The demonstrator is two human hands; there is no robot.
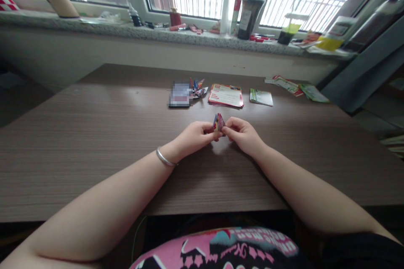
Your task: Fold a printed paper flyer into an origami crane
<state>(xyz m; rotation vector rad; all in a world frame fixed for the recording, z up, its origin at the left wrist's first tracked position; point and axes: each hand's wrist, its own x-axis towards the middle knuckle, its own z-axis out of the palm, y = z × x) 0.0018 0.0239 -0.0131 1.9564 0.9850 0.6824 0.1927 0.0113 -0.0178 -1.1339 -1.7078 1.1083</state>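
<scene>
Both my hands meet over the middle of the brown wooden table [94,134]. My left hand [194,136], with a silver bangle on its wrist, and my right hand [241,133] each pinch one side of a small folded piece of printed paper [218,122], red and blue, standing up as a point between my fingertips. Both hands are closed on it. The lower part of the folded paper is hidden by my fingers.
Farther back on the table lie a blurred flat object [179,94], finished folded paper figures [198,88], a stack of red-and-white leaflets [225,95] and more leaflets [261,97] to the right. The windowsill [158,33] holds bottles, cups and small items.
</scene>
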